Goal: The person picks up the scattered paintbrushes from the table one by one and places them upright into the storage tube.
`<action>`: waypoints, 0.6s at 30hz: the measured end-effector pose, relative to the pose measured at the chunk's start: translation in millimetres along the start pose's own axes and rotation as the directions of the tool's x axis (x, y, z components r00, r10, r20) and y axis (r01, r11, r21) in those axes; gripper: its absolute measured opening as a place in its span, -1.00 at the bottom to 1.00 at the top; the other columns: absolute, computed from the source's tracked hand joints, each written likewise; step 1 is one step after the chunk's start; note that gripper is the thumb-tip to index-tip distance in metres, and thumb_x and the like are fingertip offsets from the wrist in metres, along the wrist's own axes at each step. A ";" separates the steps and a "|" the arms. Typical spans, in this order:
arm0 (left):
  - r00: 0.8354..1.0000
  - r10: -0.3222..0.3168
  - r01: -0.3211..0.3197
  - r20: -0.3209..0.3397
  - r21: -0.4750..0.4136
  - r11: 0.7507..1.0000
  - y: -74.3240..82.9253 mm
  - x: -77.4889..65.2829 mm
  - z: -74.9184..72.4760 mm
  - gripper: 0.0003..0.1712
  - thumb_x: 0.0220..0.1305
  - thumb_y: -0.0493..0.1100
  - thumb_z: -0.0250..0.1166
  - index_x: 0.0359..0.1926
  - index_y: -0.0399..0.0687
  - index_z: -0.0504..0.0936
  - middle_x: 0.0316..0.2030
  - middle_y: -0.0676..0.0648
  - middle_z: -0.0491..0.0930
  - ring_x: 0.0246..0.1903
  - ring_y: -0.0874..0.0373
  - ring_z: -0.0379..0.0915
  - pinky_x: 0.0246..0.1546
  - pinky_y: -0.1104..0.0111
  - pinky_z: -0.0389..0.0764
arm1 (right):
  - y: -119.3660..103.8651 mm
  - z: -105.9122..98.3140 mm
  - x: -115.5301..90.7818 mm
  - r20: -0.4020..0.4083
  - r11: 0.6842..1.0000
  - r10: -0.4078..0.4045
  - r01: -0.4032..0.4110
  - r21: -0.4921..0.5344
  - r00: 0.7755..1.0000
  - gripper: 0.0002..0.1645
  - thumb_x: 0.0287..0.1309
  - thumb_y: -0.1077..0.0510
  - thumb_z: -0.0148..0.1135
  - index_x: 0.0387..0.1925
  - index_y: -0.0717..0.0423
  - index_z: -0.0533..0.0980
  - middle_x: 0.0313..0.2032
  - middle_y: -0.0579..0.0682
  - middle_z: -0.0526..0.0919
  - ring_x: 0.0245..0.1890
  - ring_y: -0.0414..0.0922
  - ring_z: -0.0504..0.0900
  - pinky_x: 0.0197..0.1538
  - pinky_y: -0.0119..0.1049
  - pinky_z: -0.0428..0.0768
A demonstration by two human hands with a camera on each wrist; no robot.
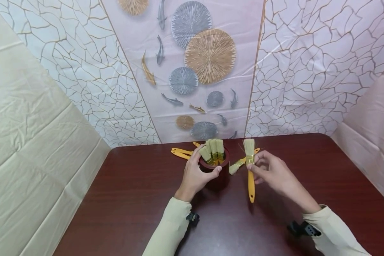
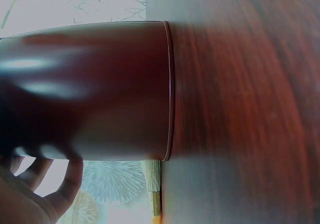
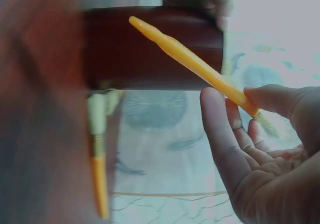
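My left hand point(image 1: 193, 177) grips a dark red-brown cylindrical cup point(image 1: 219, 181) near its rim, thumb on the near side. Several paintbrushes point(image 1: 214, 149) stand in the cup with their pale bristles up. To the right of it, my right hand point(image 1: 272, 172) pinches another paintbrush point(image 1: 251, 185) between thumb and fingers near the metal band, bristles upward and yellow handle hanging down. In the right wrist view this brush's handle point(image 3: 185, 56) crosses in front of the cup. The left wrist view has the cup's base point(image 2: 167, 89) at the tabletop.
Behind and between the cup and my right hand, a paintbrush point(image 1: 236, 167) lies on the dark wooden table point(image 1: 131, 199). More yellow brush handles point(image 1: 180, 153) stick out beyond the cup's left side. A patterned cloth point(image 1: 192, 106) hangs behind the table's far edge.
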State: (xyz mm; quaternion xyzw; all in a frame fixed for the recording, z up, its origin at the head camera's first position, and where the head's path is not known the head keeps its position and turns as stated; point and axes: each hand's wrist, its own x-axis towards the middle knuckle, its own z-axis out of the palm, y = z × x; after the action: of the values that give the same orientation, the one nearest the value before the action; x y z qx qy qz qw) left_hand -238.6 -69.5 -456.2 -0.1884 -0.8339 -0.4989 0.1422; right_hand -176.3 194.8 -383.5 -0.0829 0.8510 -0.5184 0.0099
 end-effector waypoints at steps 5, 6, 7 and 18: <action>1.000 -0.006 0.006 0.003 0.004 1.000 -0.2 -0.3 0.2 -0.07 0.09 0.27 0.54 0.49 0.36 0.44 0.48 0.23 0.34 0.44 0.12 0.35 0.38 -0.08 0.43 | -24.9 -9.5 3.7 -0.055 0.995 -0.097 0.095 -0.034 0.994 -0.72 0.43 0.24 0.34 -0.06 0.29 0.40 -0.30 0.15 0.75 -0.43 -0.10 0.77 -0.32 -0.25 0.74; 1.000 -0.008 0.008 0.003 0.005 1.000 -0.4 -0.5 0.1 -0.06 0.08 0.28 0.53 0.49 0.35 0.45 0.49 0.23 0.34 0.45 0.12 0.34 0.38 -0.08 0.43 | -29.5 -11.2 4.5 -0.066 0.993 -0.118 0.116 -0.038 0.991 -0.72 0.43 0.24 0.34 -0.05 0.30 0.41 -0.29 0.17 0.76 -0.43 -0.13 0.76 -0.31 -0.25 0.74; 1.000 -0.010 0.010 0.003 0.006 1.000 -0.2 -0.4 0.0 -0.06 0.08 0.28 0.53 0.49 0.34 0.45 0.49 0.23 0.34 0.45 0.11 0.34 0.38 -0.08 0.42 | -34.1 -12.7 5.5 -0.079 0.990 -0.140 0.138 -0.040 0.987 -0.71 0.43 0.24 0.34 -0.04 0.31 0.41 -0.27 0.19 0.76 -0.42 -0.15 0.76 -0.31 -0.25 0.74; 1.000 -0.011 0.011 0.003 0.003 1.000 1.6 -0.8 -0.2 -0.05 0.08 0.29 0.52 0.50 0.28 0.45 0.48 0.19 0.37 0.44 0.10 0.35 0.40 -0.07 0.41 | -73.9 -11.5 21.5 -0.145 0.946 -0.323 0.325 -0.008 0.935 -0.70 0.45 0.28 0.30 0.12 0.31 0.49 -0.15 0.25 0.69 -0.37 -0.14 0.77 -0.34 -0.23 0.76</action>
State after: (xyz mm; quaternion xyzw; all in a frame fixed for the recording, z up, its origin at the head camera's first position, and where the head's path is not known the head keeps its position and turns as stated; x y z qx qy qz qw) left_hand -237.2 -69.1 -455.3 -0.1843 -0.8359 -0.4981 0.1385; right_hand -188.9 168.5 -311.4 -0.1841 0.8200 -0.5245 -0.1367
